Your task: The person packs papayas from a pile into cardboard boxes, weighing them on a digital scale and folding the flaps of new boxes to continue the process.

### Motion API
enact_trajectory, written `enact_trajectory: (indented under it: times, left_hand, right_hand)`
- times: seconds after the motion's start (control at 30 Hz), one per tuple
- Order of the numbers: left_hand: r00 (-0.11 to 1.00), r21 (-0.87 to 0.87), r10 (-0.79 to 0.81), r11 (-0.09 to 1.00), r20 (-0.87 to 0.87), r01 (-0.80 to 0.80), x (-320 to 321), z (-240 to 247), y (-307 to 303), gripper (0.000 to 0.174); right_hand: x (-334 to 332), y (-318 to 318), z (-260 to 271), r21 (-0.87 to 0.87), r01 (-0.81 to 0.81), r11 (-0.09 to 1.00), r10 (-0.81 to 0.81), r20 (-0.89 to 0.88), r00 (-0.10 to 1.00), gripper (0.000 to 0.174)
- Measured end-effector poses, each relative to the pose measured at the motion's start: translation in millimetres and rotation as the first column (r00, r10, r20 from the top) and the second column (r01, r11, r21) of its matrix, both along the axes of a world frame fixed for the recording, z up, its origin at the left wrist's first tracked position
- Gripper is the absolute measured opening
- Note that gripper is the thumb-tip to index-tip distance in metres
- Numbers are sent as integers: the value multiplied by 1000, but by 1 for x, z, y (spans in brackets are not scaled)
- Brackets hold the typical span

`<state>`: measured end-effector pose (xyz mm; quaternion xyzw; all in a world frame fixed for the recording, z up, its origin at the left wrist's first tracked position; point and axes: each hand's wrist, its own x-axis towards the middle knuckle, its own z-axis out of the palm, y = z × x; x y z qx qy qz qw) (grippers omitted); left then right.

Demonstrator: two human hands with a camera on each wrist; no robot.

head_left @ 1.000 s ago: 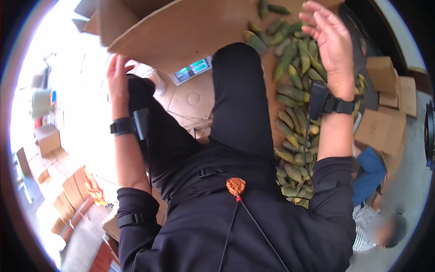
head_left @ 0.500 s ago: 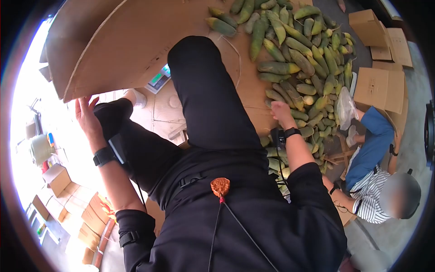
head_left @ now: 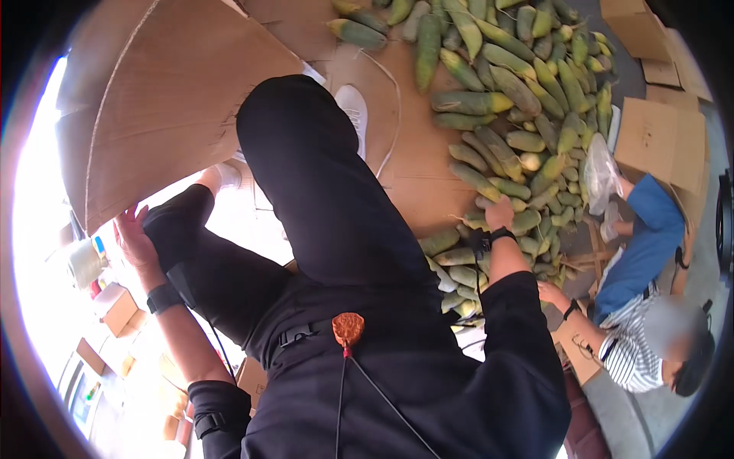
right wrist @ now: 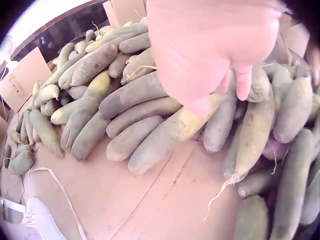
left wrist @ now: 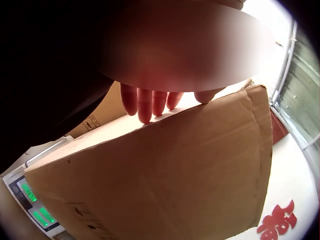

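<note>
Cardboard (head_left: pixel 420 180) is spread under your radish pile (head_left: pixel 514 89). At its edge one radish (right wrist: pixel 160 140) lies diagonally, yellow end under your right hand (right wrist: pixel 215 55), blunt green end toward bare cardboard; thumb's on it, can't tell if you've gripped it. Your left hand (head_left: pixel 138 241) has fingers pretty straight against the box (left wrist: pixel 175 165). Only left-wrist cam catches the scale (left wrist: pixel 30 192), digits lit green.

Radish pile (head_left: pixel 516 90) as landmark. Passable: bare cardboard sheet (head_left: pixel 420 187) between pile and right knee (head_left: pixel 287 122), thin strap (head_left: pixel 398 115) lying across. Pile itself tightly packed, narrow gaps around right hand (head_left: pixel 500 214). Blocking pile's opposite side: plastic bag (head_left: pixel 601 172), cartons (head_left: pixel 659 141), seated person (head_left: pixel 636 359).
</note>
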<state>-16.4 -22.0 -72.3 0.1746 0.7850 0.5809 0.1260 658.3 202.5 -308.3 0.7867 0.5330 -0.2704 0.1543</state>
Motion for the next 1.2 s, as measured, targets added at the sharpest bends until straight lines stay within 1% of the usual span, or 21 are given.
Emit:
enact_trajectory:
  times: [0.07, 0.13, 0.2, 0.23, 0.27, 0.33, 0.47, 0.53, 0.57, 0.6, 0.67, 0.7, 0.73, 0.8, 0.83, 0.9, 0.93, 1.0, 1.03, 1.13, 1.2]
  left_hand:
    - [999, -9, 32, 999, -6, -32, -1, 1, 0, 43]
    - [999, 4, -33, 999, 6, 33, -8, -2, -6, 41]
    - [1000, 6, 7, 1000, 8, -7, -4, -1, -3, 39]
    - [1000, -10, 8, 1000, 4, -8, 0, 2, 0, 39]
    - [1000, -26, 10, 1000, 0, -10, 2, 3, 1, 40]
    - [999, -23, 32, 999, 2, -32, 1, 3, -1, 41]
    - [999, -62, 4, 998, -40, -6, 7, 6, 2, 42]
    - [999, -41, 30, 999, 16, -29, 7, 6, 3, 40]
    - [1000, -52, 10, 999, -15, -11, 8, 6, 2, 39]
    - [1000, -48, 16, 999, -20, -17, 7, 6, 3, 39]
    - [997, -36, 68, 997, 29, -67, 7, 6, 4, 38]
    - [997, -37, 71, 997, 29, -70, 8, 6, 5, 38]
    - [997, -26, 77, 997, 30, -76, 9, 7, 6, 38]
    - [996, -18, 81, 997, 35, -81, 10, 6, 7, 37]
    - [998, -42, 59, 997, 10, -58, 10, 6, 7, 37]
    - [999, -69, 40, 997, -20, -42, 9, 8, 4, 37]
    - [1000, -46, 25, 999, -7, -26, 8, 7, 3, 37]
    - [1000, -17, 15, 1000, 5, -15, 8, 5, 2, 37]
    - [1000, -3, 19, 1000, 10, -19, 8, 3, 3, 37]
    - [999, 28, 36, 999, 21, -36, 10, 4, 4, 38]
    - [999, 62, 26, 998, 34, -28, 12, 4, 6, 38]
  right_hand:
    - [5, 4, -4, 10, -57, 998, 57, 0, 998, 46]
    - [19, 13, -20, 24, -111, 994, 111, 4, 994, 44]
    - [31, 19, -42, -305, -345, 888, 356, -19, 934, 37]
    - [13, 14, -17, -267, -405, 874, 427, 26, 904, 31]
    - [11, 8, -16, -263, -422, 868, 441, 18, 897, 31]
    - [10, 1, -16, -287, -297, 911, 331, 79, 940, 31]
    - [1, 7, -22, -298, -304, 905, 369, 195, 909, 31]
    - [-15, 12, -5, -479, -368, 797, 513, 215, 831, 31]
    - [-11, 7, -12, -434, -358, 827, 476, 199, 857, 41]
    - [-7, 2, -18, -430, -365, 826, 480, 197, 855, 41]
    - [4, -11, -32, -338, -370, 866, 415, 70, 907, 37]
    - [20, -25, -51, -118, -408, 905, 417, 57, 907, 31]
    - [19, -29, -59, -119, -410, 904, 418, 57, 907, 31]
    - [19, -40, -71, 29, -336, 941, 337, -137, 932, 27]
    - [20, -47, -85, 26, -336, 942, 336, -136, 932, 27]
    - [9, -59, -102, 15, 7, 1000, -1, -370, 929, 27]
    - [1, -62, -103, 14, 3, 1000, 3, -375, 927, 27]
    - [-17, -71, -96, 12, 211, 977, -178, -494, 851, 26]
    - [-27, -71, -86, 14, 204, 979, -170, -497, 851, 26]
    - [-53, -67, -50, 155, 334, 930, -198, -554, 808, 19]
    - [-54, -58, -42, 169, 366, 915, -195, -609, 769, 22]
